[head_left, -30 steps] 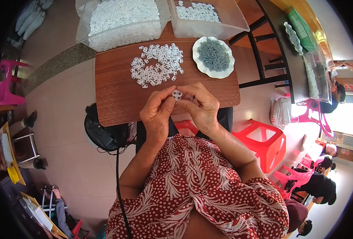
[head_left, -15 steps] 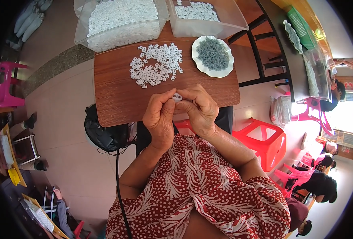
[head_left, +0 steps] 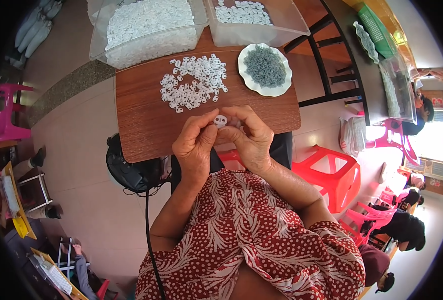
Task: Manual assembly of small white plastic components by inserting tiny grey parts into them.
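In front of my chest, above the near edge of the brown table (head_left: 141, 110), a small white plastic piece with holes (head_left: 220, 121) is held face up. Thumb and forefinger of my left hand (head_left: 195, 150) pinch its left side. My right hand (head_left: 251, 142) is curled at its right side, forefinger and thumb tips at its edge; whether a screw is in those fingers I cannot make out. Just beyond lies a loose pile of similar white pieces (head_left: 194, 82). To its right stands a scalloped white plate (head_left: 269, 92) heaped with small grey screws (head_left: 264, 66).
Two clear plastic bins, a fuller left one (head_left: 101, 45) and a right one (head_left: 256, 37), hold white pieces at the table's far edge. A red stool (head_left: 349, 175) stands at my right, a black bag (head_left: 129, 165) with a cable at my left. Several people sit farther right.
The white piece shows its face more openly now. My left hand has shifted slightly left, and my right fingers have spread a little around the piece's edge.
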Tool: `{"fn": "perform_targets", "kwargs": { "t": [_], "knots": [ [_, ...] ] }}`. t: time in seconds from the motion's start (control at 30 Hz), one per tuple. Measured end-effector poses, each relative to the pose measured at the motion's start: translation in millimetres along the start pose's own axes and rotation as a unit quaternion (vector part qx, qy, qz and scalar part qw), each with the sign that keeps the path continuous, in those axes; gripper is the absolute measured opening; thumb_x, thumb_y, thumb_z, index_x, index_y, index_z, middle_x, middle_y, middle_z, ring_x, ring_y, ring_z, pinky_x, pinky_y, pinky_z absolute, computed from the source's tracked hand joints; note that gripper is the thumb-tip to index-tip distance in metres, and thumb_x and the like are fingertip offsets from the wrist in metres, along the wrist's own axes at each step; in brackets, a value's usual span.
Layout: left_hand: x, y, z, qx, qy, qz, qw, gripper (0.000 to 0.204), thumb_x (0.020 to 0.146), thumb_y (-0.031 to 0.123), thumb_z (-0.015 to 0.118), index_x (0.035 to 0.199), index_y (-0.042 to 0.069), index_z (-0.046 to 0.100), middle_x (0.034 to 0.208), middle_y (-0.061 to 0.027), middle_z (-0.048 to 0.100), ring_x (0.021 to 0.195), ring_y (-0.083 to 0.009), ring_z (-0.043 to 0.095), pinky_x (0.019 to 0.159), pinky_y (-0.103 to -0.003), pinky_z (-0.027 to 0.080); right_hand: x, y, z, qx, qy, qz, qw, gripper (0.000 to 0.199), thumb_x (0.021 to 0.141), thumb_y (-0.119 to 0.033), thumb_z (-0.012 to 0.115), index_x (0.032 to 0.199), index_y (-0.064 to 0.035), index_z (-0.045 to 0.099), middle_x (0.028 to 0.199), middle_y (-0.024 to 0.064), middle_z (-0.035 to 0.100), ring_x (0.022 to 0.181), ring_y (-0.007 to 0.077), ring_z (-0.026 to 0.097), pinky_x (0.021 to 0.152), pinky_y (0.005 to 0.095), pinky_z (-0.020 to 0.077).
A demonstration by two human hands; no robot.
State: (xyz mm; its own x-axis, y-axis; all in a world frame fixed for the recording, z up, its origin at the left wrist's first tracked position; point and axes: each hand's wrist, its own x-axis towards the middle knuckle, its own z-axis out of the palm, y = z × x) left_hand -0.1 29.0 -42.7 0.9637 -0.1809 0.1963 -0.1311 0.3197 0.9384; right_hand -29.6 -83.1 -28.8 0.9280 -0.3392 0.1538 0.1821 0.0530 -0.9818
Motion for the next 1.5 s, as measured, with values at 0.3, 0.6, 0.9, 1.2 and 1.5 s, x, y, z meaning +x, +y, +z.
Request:
{"fn": "perform_targets", "kwargs": {
  "t": [0.3, 0.6, 0.9, 1.2, 1.5],
  "knots": [
    [-1.7, -2.8, 1.6, -0.016, 0.009, -0.019, 1.000, 0.023, 0.087, 0.004, 0.058, 0.109, 0.001, 0.061, 0.089, -0.0002, 0.056, 0.079, -0.0065, 0.051, 0.071, -0.018, 0.042, 2.8, 3.5, -6.4, -0.135, -0.027, -0.090, 0.986, 0.035, 0.069, 0.012, 0.066, 0.103, 0.0022, 0.060, 0.090, 0.0055, 0.056, 0.078, 0.0096, 0.052, 0.067, 0.0200, 0.0426],
    [-1.8, -3.7, 2.0, 0.000, 0.012, -0.017, 1.000, 0.023, 0.087, 0.005, 0.059, 0.110, 0.001, 0.061, 0.088, -0.0001, 0.056, 0.078, -0.0062, 0.051, 0.070, -0.019, 0.042, 1.8, 6.5, -7.0, -0.105, -0.032, -0.078, 0.991, 0.033, 0.071, 0.011, 0.066, 0.103, 0.0020, 0.061, 0.092, 0.0052, 0.056, 0.077, 0.0093, 0.052, 0.067, 0.0203, 0.0436],
    [-5.0, -4.9, 8.5, 0.044, 0.052, 0.043, 0.997, 0.019, 0.088, 0.010, 0.058, 0.103, 0.000, 0.064, 0.083, -0.0001, 0.057, 0.076, -0.0072, 0.050, 0.067, -0.020, 0.040, 3.7, 6.5, -6.2, -0.225, -0.025, -0.200, 0.953, 0.031, 0.071, 0.003, 0.069, 0.101, 0.0020, 0.061, 0.087, 0.0084, 0.059, 0.073, 0.0140, 0.054, 0.062, 0.0231, 0.0455],
    [-8.7, -5.8, 9.3, 0.043, 0.060, 0.033, 0.997, 0.019, 0.089, 0.010, 0.057, 0.103, 0.000, 0.064, 0.084, 0.0005, 0.057, 0.075, -0.0063, 0.048, 0.065, -0.019, 0.039, 2.6, 10.6, -6.6, -0.227, -0.024, -0.216, 0.949, 0.031, 0.071, 0.000, 0.069, 0.101, 0.0025, 0.061, 0.083, 0.0082, 0.059, 0.070, 0.0156, 0.053, 0.059, 0.0243, 0.0439],
    [-8.5, 0.4, 10.0, 0.029, 0.049, 0.020, 0.998, 0.021, 0.090, 0.012, 0.056, 0.105, -0.002, 0.062, 0.087, -0.0009, 0.058, 0.077, -0.0066, 0.050, 0.068, -0.020, 0.041, 2.2, 6.2, -6.8, -0.232, -0.035, -0.215, 0.948, 0.030, 0.075, -0.004, 0.067, 0.103, 0.0024, 0.059, 0.084, 0.0078, 0.060, 0.068, 0.0158, 0.051, 0.058, 0.0247, 0.0420]
  ]
}}
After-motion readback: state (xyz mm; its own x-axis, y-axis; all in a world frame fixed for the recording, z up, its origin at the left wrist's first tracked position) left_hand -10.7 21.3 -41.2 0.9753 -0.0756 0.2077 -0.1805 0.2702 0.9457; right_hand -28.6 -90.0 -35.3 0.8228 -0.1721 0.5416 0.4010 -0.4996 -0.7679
